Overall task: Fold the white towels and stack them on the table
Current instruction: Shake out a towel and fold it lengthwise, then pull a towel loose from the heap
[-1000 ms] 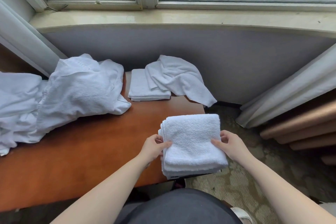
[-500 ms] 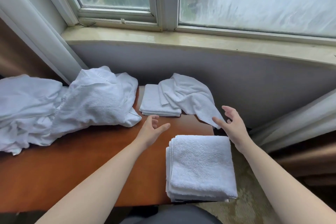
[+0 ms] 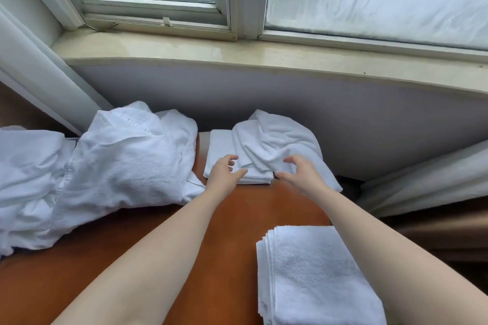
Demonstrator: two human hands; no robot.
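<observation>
Towels are the whole job here, and the one I want next is the loose towel (image 3: 280,145), lying rumpled at the far right of the table (image 3: 232,221), draped partly over a small folded towel (image 3: 220,149) and trailing off the table's right edge. My left hand (image 3: 224,174) hovers over the folded towel's near corner, my right hand (image 3: 298,174) over the loose one's near fold. Both are spread and curved, fingers apart, gripping nothing yet.

To do this well, I judge I should pinch the loose towel by two corners of one edge, not a bunched handful, and lift it clear so the folded one beneath does not drag along. Then I can shake it flat over the bare wood between my arms.

The cloth is thick white terry, soft and creased, likely to slump when raised. Near right, by my right forearm, sits the finished stack (image 3: 317,277), edges fairly even, its right side past the table's edge. On the far left a big heap of unfolded towels (image 3: 105,166) waits, below the windowsill (image 3: 264,54).
</observation>
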